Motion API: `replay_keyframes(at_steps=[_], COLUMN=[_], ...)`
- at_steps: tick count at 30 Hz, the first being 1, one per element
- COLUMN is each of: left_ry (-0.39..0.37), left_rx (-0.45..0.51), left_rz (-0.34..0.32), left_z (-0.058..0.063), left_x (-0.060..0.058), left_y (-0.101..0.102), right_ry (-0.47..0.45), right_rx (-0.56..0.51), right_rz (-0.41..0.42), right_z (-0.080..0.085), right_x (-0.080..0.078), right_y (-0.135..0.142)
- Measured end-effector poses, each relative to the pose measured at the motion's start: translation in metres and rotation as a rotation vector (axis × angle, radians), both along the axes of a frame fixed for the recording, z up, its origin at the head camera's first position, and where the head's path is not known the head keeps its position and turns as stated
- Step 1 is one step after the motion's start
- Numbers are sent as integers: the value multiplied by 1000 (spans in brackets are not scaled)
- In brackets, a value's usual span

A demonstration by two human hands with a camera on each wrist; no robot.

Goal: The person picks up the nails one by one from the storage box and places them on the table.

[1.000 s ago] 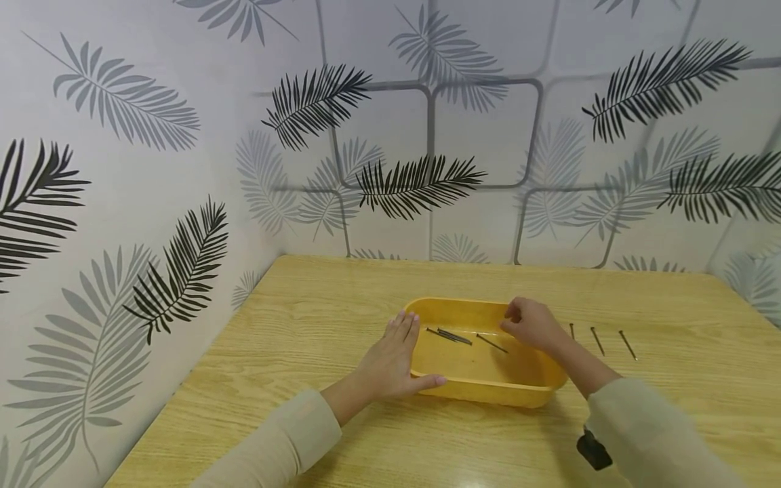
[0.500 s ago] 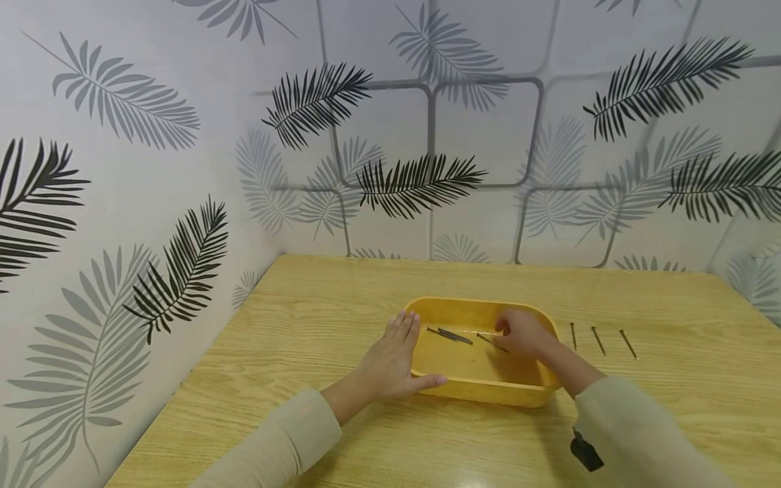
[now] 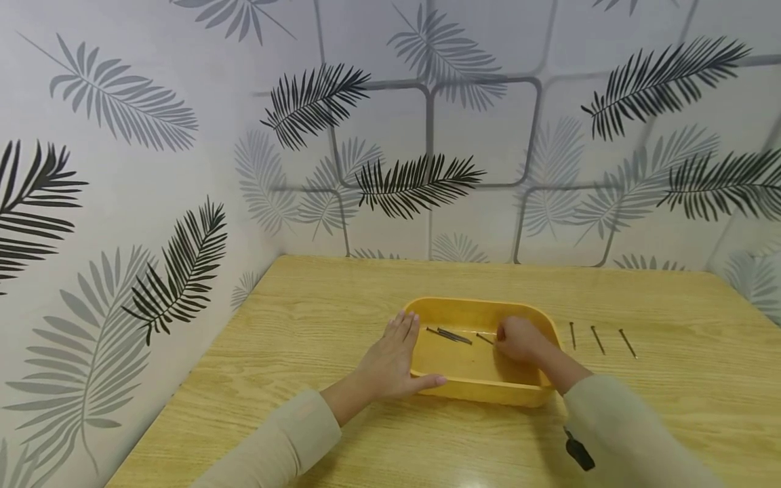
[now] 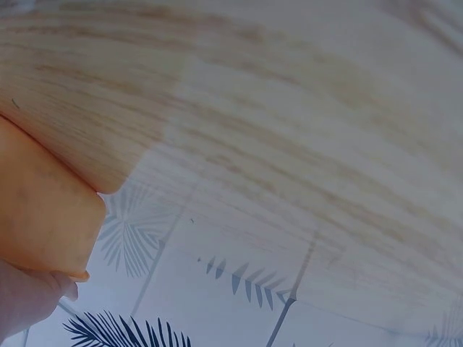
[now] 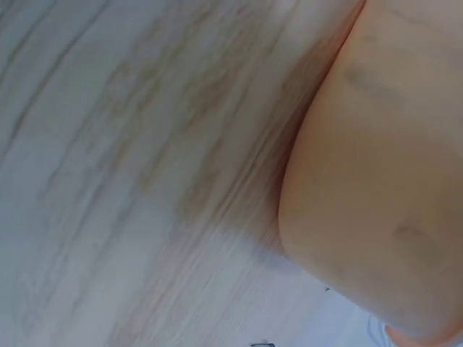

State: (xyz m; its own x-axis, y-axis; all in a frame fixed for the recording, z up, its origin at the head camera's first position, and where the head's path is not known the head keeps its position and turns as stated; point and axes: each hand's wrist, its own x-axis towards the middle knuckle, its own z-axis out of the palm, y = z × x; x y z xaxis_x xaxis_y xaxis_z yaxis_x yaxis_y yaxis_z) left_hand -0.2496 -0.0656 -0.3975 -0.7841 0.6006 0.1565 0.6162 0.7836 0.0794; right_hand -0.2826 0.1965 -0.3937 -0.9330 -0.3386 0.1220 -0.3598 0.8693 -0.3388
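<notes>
Charcoal palm fronds (image 3: 421, 184) and paler gray fronds (image 3: 131, 102) sprawl across the whitish walls before me, with gray rounded-rectangle outlines (image 3: 430, 135) ranked over the back wall (image 3: 476, 146) behind a wood-grain table (image 3: 342, 288). The yellowish tabletop's far edge runs along that wall, its left edge beside the left wall (image 3: 36, 115). Light falls soft and bluish up high, warmer lower down, leaving a small white glare (image 3: 471, 483) on the near side

Left grip (image 3: 390, 360) straight-fingered, thumb spread; right grip (image 3: 520, 339) fingertips hidden.
</notes>
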Motion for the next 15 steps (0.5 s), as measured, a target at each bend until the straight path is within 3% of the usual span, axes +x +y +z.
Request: replay_keyframes(at_steps=[10,14,15], left_ry=[8,8,6], left_rx=[2,12,16], left_rz=[-4,-8,-9], left_z=[-1,-1,-1], left_x=[0,0,0], left_y=[0,0,0], right_ry=[22,60,102], right_rx=[37,61,53], right_rz=[-28,18,55], right_z=[-8,-29,-43], right_x=[-2,-21,-33], right_y=[-5,6,13])
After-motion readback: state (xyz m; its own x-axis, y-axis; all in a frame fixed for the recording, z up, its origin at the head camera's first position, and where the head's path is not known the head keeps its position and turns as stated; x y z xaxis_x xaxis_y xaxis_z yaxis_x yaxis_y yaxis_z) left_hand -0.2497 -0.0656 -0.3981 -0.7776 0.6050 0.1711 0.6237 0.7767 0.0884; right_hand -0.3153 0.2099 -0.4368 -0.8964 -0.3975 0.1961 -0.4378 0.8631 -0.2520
